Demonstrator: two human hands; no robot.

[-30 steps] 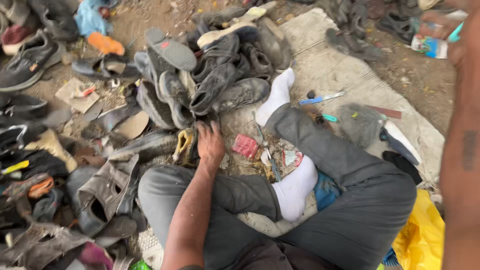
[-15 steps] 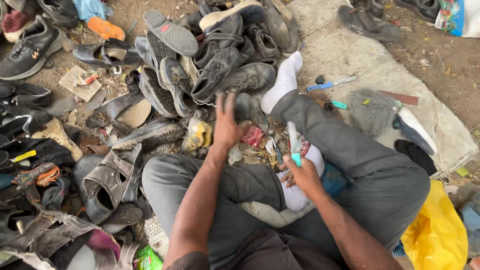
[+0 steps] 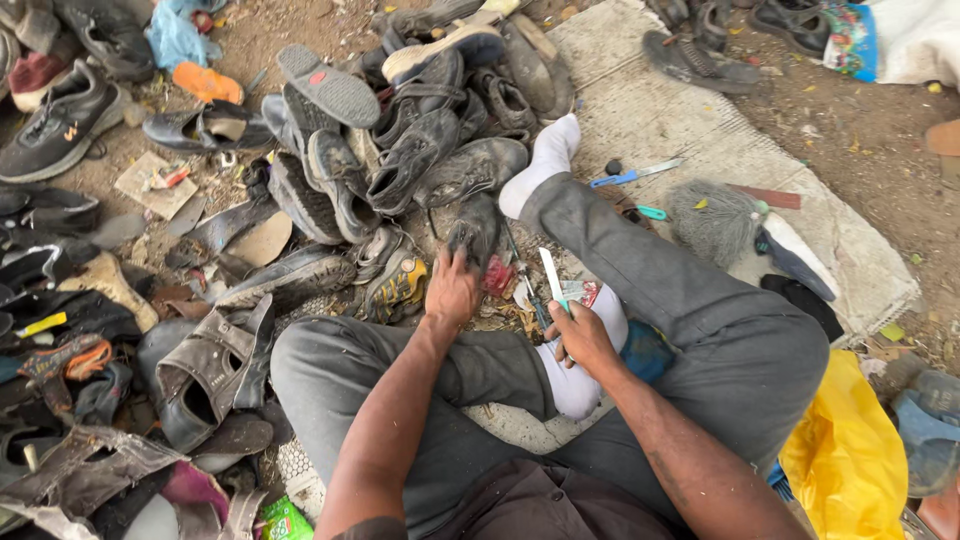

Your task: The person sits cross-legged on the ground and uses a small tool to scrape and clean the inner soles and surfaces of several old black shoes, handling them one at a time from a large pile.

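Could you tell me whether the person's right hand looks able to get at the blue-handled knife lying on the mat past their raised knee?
Probably not without leaning: the right hand holds a small blade, and the grey-trousered leg lies between it and the blue-handled knife.

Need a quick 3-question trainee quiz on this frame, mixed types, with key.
1. True or false: the right hand holds a pale flat tool.
2. The left hand touches: A) the yellow bag B) a worn black shoe C) the grey brush
3. Fill in: the blue-handled knife lies on the ___ mat.

Key: 1 true; 2 B; 3 grey woven.
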